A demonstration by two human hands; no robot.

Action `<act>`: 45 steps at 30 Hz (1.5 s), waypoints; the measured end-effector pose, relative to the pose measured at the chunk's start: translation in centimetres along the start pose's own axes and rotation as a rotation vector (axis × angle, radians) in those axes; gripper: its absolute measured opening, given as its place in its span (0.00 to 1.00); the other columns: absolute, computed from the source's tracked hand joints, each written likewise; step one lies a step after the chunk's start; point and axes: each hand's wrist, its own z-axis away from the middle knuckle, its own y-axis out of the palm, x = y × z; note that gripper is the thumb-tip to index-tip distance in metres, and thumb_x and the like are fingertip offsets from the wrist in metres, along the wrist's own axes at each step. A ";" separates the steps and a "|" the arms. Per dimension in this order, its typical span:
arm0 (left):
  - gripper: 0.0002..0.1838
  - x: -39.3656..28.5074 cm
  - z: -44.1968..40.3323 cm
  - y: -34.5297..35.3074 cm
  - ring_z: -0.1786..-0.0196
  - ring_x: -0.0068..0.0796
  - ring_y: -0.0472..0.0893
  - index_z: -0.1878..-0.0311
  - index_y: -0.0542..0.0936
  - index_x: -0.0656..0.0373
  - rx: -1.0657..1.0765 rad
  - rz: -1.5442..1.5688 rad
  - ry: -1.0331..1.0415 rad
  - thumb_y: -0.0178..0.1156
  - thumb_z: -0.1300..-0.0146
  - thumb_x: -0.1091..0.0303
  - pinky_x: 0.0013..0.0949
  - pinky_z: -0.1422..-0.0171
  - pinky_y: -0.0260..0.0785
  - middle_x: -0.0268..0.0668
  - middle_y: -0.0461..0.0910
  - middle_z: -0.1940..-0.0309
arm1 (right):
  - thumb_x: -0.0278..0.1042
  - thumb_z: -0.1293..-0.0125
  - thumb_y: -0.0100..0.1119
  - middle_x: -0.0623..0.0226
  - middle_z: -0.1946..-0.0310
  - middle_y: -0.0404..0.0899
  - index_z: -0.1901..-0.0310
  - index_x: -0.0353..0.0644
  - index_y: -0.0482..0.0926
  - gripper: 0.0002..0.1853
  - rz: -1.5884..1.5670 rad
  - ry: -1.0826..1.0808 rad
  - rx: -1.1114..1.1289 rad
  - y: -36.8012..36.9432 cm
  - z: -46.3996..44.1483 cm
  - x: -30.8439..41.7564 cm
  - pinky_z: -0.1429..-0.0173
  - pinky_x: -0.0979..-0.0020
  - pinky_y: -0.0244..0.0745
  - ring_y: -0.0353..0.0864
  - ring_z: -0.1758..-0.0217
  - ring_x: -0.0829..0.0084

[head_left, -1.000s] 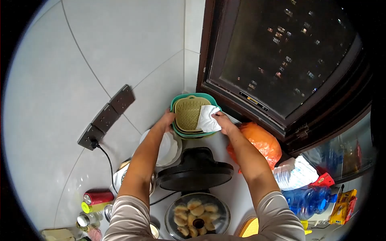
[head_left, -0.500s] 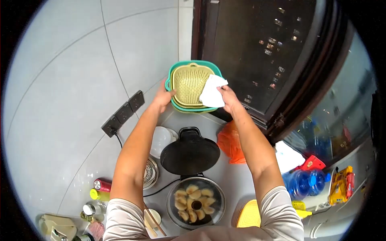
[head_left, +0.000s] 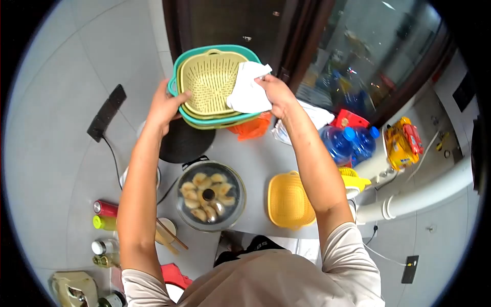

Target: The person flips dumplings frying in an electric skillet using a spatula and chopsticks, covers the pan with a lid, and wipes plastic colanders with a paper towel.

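Observation:
A stack of nested plastic drain baskets hangs in the air above the counter: a yellow-green colander inside a teal basket. My left hand is closed on the stack's left side, thumb over the rim. At the right side, my right hand pinches a white cloth, which lies over the colander's right part and the teal rim. Its fingers under the cloth are partly hidden. Below, dumplings sit in a round pan under a glass lid. The open black griddle cover stands behind it.
A yellow basket is on the counter at the right. Blue-capped bottles and yellow packets stand farther right. An orange bag lies under the stack. Chopsticks and bottles are at the left, beneath a power strip.
The view has turned right. Both hands still carry the basket stack and cloth, now nearer to me. The yellow basket on the counter shows more fully.

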 end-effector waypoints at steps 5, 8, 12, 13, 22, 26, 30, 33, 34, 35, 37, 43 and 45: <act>0.36 4.5 9.4 8.4 0.49 0.26 0.86 0.24 0.69 0.50 0.159 0.187 -0.015 0.72 0.33 0.70 0.33 0.54 0.80 0.31 0.86 0.51 | 0.30 0.20 0.57 0.59 0.47 0.87 0.39 0.34 0.79 0.13 0.025 0.083 -0.192 -8.4 13.4 -4.4 0.39 0.63 0.83 0.87 0.45 0.65; 0.33 8.4 14.2 13.9 0.52 0.23 0.87 0.28 0.72 0.51 0.159 0.125 -0.067 0.73 0.35 0.71 0.29 0.59 0.79 0.30 0.87 0.51 | 0.28 0.20 0.57 0.60 0.45 0.86 0.36 0.36 0.78 0.16 0.038 0.141 -0.243 -14.6 19.6 -8.8 0.39 0.64 0.82 0.86 0.44 0.67; 0.25 13.4 20.3 21.3 0.56 0.20 0.86 0.37 0.75 0.53 0.154 0.145 -0.249 0.72 0.35 0.70 0.28 0.62 0.76 0.28 0.87 0.57 | 0.28 0.22 0.61 0.63 0.48 0.87 0.39 0.37 0.82 0.14 0.072 0.180 -0.274 -21.9 26.0 -13.9 0.42 0.67 0.81 0.86 0.47 0.70; 0.27 15.6 21.0 22.5 0.57 0.20 0.84 0.37 0.74 0.50 0.191 0.149 -0.289 0.74 0.36 0.68 0.30 0.60 0.74 0.25 0.85 0.56 | 0.28 0.23 0.61 0.64 0.49 0.87 0.40 0.37 0.83 0.13 0.041 0.200 -0.277 -23.4 27.1 -15.2 0.43 0.68 0.80 0.86 0.48 0.71; 0.25 19.7 28.9 28.7 0.49 0.27 0.84 0.33 0.71 0.49 0.171 0.118 -0.401 0.67 0.30 0.68 0.38 0.53 0.78 0.30 0.83 0.49 | 0.28 0.24 0.63 0.65 0.53 0.87 0.46 0.36 0.85 0.10 0.175 0.197 -0.326 -28.5 33.2 -20.2 0.45 0.70 0.78 0.83 0.51 0.73; 0.26 19.9 29.6 29.3 0.47 0.31 0.84 0.31 0.69 0.51 0.183 0.130 -0.358 0.66 0.29 0.69 0.40 0.53 0.79 0.35 0.82 0.46 | 0.30 0.25 0.64 0.67 0.55 0.87 0.47 0.36 0.86 0.10 0.275 0.193 -0.367 -28.9 34.0 -20.7 0.46 0.70 0.77 0.83 0.53 0.73; 0.28 21.5 29.1 29.5 0.44 0.33 0.84 0.30 0.70 0.56 0.163 0.134 -0.328 0.66 0.30 0.71 0.41 0.48 0.79 0.39 0.82 0.44 | 0.31 0.26 0.66 0.67 0.57 0.88 0.49 0.37 0.87 0.09 0.373 0.159 -0.408 -28.7 33.9 -20.8 0.47 0.70 0.77 0.82 0.55 0.74; 0.29 22.7 28.4 29.5 0.42 0.38 0.84 0.29 0.70 0.62 0.137 -0.029 -0.196 0.67 0.31 0.73 0.40 0.40 0.78 0.44 0.82 0.41 | 0.31 0.26 0.66 0.67 0.58 0.88 0.51 0.38 0.87 0.08 0.343 0.195 -0.412 -28.3 33.7 -21.0 0.47 0.70 0.77 0.82 0.55 0.75; 0.29 22.7 28.2 29.6 0.42 0.39 0.84 0.30 0.70 0.65 0.126 -0.047 -0.206 0.68 0.32 0.72 0.39 0.38 0.76 0.45 0.82 0.40 | 0.31 0.26 0.66 0.68 0.58 0.88 0.51 0.38 0.87 0.08 0.287 0.217 -0.401 -28.4 33.7 -20.9 0.48 0.70 0.77 0.82 0.55 0.75; 0.30 22.6 28.1 29.6 0.42 0.41 0.84 0.30 0.70 0.67 0.114 -0.064 -0.217 0.69 0.32 0.72 0.39 0.35 0.74 0.46 0.82 0.39 | 0.31 0.26 0.66 0.68 0.58 0.88 0.51 0.38 0.87 0.08 0.287 0.214 -0.407 -28.4 33.8 -20.8 0.48 0.70 0.77 0.82 0.55 0.75; 0.31 22.5 27.6 29.4 0.42 0.40 0.84 0.29 0.70 0.65 0.129 -0.082 -0.172 0.70 0.33 0.72 0.39 0.37 0.76 0.46 0.82 0.40 | 0.31 0.26 0.66 0.68 0.58 0.87 0.51 0.39 0.87 0.07 0.338 0.224 -0.409 -28.2 34.0 -20.7 0.48 0.70 0.77 0.81 0.56 0.75; 0.38 14.6 28.3 28.4 0.47 0.38 0.87 0.25 0.64 0.49 0.184 0.103 -0.224 0.70 0.36 0.72 0.39 0.59 0.85 0.43 0.80 0.44 | 0.30 0.22 0.62 0.66 0.56 0.87 0.48 0.38 0.84 0.08 0.155 0.118 -0.417 -27.4 32.2 -16.9 0.46 0.69 0.79 0.83 0.54 0.73; 0.41 12.8 28.4 28.0 0.44 0.40 0.85 0.23 0.60 0.52 0.136 0.113 -0.285 0.66 0.38 0.77 0.40 0.53 0.84 0.45 0.81 0.47 | 0.29 0.22 0.61 0.65 0.53 0.87 0.46 0.38 0.83 0.09 0.091 0.082 -0.419 -26.4 31.4 -15.3 0.45 0.69 0.78 0.84 0.52 0.73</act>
